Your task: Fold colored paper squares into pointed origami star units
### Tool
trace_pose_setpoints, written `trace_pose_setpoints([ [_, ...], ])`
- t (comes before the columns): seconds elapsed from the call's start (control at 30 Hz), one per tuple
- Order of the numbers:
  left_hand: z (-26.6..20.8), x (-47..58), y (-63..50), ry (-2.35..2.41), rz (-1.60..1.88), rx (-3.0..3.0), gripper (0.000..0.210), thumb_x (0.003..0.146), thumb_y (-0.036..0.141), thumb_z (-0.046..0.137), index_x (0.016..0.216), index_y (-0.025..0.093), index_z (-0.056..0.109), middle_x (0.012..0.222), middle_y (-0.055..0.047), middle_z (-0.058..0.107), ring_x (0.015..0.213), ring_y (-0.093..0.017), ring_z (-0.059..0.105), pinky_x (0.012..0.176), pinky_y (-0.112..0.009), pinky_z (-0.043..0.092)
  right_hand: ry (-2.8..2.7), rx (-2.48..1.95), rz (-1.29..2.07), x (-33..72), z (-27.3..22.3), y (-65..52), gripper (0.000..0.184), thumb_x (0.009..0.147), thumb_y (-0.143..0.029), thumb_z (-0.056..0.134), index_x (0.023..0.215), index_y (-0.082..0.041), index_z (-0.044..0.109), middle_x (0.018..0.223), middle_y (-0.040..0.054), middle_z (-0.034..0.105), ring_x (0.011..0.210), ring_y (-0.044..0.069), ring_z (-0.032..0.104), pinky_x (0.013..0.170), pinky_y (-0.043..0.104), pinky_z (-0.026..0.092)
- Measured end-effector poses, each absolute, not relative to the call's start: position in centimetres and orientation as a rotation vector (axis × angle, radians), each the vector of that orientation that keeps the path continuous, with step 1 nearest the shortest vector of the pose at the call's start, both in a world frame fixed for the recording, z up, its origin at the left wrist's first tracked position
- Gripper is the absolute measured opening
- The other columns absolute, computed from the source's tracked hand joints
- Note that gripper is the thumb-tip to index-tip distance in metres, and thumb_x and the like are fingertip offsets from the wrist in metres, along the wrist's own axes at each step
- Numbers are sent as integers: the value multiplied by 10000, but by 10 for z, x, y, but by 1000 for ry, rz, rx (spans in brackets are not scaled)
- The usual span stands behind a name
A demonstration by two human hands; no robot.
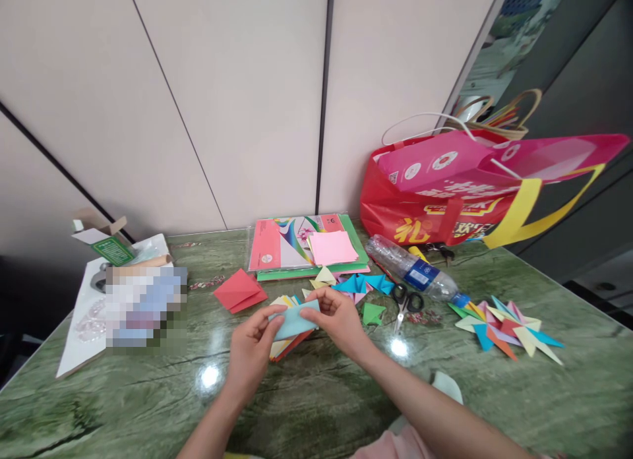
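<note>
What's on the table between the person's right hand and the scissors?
In the head view, a small green folded paper lies between the right hand and the scissors.

Bright lt, 2 glare spots (210, 376) on grn tbl (148, 413), pixelated patch (143, 307) at L, edge distortion.

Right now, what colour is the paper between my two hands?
Light blue paper; it shows best in the head view.
</note>
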State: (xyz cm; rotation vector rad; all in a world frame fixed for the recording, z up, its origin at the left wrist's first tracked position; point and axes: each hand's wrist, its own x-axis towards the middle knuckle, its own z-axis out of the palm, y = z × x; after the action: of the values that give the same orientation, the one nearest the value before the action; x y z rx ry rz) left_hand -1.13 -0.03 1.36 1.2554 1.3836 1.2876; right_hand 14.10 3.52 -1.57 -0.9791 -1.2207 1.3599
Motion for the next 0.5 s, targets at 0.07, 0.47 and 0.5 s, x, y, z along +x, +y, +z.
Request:
trace_pose_setpoints([
  [0.07, 14, -11, 0, 1366, 1284, 1235, 197, 651, 314, 655, 783, 171, 690, 504, 20, 634, 492, -146, 599, 509, -209, 488, -1222, -978, 1361, 141, -16, 36, 323, 574, -366, 731, 747, -171, 541, 587, -36, 506, 530, 97, 450, 498, 222, 365],
  [0.47, 8, -13, 2, 1292, 1245, 1113, 262, 633, 363, 678, 803, 163, 673, 554, 5, 666, 571, -195, 658, 575, -273, 542, -1316, -998, 1322, 142, -18, 39, 265, 625, -370, 689, 676, -163, 532, 541, -53, 436, 494, 74, 378, 459, 200, 299],
  [0.5, 9, -12, 2, 1295, 1238, 1109, 265, 630, 364, 678, 804, 163, 673, 569, 0, 675, 566, -194, 657, 579, -280, 543, -1334, -1001, 1328, 142, -17, 39, 267, 629, -377, 684, 668, -162, 529, 544, -51, 443, 495, 74, 383, 457, 198, 301],
])
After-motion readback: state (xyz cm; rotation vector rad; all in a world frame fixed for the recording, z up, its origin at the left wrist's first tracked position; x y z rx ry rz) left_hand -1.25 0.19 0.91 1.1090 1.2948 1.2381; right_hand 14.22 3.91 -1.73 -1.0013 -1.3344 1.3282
